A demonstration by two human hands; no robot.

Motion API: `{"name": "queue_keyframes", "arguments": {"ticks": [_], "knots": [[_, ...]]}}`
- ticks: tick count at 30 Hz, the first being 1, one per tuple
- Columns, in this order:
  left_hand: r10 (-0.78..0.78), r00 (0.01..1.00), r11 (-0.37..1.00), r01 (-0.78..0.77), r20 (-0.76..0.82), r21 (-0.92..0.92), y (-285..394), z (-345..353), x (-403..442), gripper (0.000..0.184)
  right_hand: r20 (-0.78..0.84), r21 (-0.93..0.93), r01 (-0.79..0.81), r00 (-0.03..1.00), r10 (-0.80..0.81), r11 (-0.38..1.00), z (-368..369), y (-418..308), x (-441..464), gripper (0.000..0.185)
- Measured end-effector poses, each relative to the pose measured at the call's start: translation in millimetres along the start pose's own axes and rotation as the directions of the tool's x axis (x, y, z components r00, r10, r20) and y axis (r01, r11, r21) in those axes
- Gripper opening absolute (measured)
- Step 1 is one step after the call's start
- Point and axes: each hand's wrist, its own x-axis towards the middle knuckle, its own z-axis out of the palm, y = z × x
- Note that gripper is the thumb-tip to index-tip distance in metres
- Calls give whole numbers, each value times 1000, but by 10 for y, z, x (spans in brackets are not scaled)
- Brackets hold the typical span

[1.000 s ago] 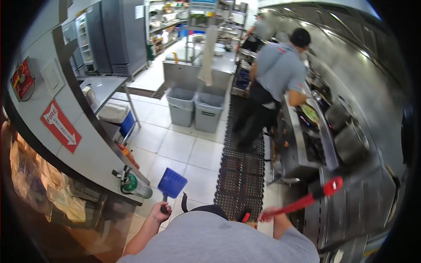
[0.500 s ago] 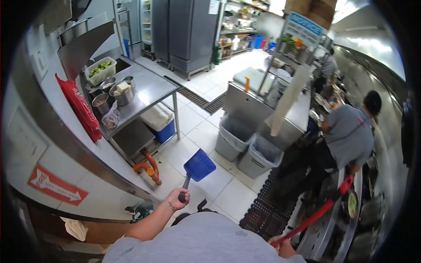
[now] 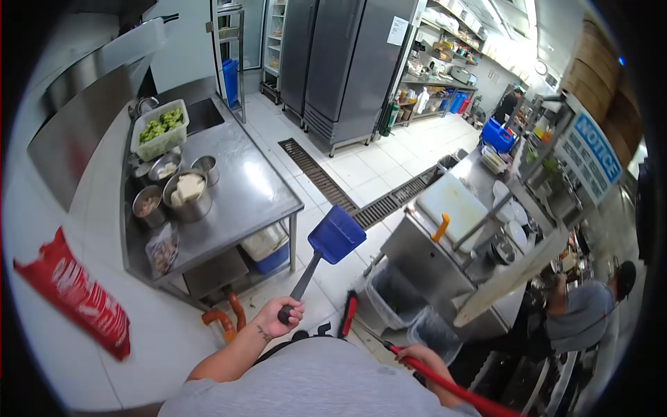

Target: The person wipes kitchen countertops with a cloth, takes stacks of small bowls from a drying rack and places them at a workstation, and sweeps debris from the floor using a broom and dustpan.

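My left hand [image 3: 283, 316] grips the dark handle of a blue dustpan [image 3: 337, 236], which it holds up in front of me, above the tiled floor. My right hand [image 3: 422, 358] is wrapped round the red handle of a broom [image 3: 455, 390]. The broom's red head with dark bristles [image 3: 349, 315] points down near the floor, between the dustpan and a grey trash bin [image 3: 389, 297]. A second lined bin [image 3: 436, 333] stands just beyond my right hand.
On the left, a steel table [image 3: 240, 177] carries metal pots [image 3: 187, 203] and a tub of green vegetables [image 3: 158, 130]. A red bag [image 3: 78, 295] leans by the wall. Orange pipes [image 3: 221, 321] rise under the table. A person in grey [image 3: 582, 316] works at right.
My view has swung right and lifted. The broom has turned so its head shows near the bins, and my right hand has come further into view. The dustpan stays in my left hand.
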Motion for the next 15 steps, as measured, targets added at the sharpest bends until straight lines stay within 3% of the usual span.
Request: {"name": "queue_keyframes", "arguments": {"ticks": [2,3,4,5,6,8,12,13,15], "knots": [[-1,998,999,-3,66,51,459,289,509,16,50,91,-103,994,99,990,-151,-338,249,30],[23,999,998,-26,43,63,701,497,736,16,174,385,-93,984,26,918,-232,-513,296,28],[50,998,996,-52,22,79,933,706,952,16,264,643,-112,961,-82,758,-318,-711,333,26],[51,999,996,-51,9,76,1146,892,1152,16,222,686,-25,959,-177,728,-371,-969,307,38],[59,998,997,-59,-1,50,1371,1074,1362,16,233,684,-34,957,-174,729,-427,-1291,297,38],[81,997,996,-81,-11,28,1786,1332,1777,17,77,695,181,944,-322,696,-564,-2015,339,45],[134,991,990,-132,26,-56,2610,1736,2551,19,83,531,312,906,-414,788,-1105,-3537,727,45],[156,988,983,-154,11,-100,2748,1844,2667,19,147,551,322,871,-469,770,-1304,-3923,880,48],[217,976,960,-219,-31,-176,3004,2050,2857,22,71,441,395,880,-470,806,-1645,-4735,1177,61]]}}
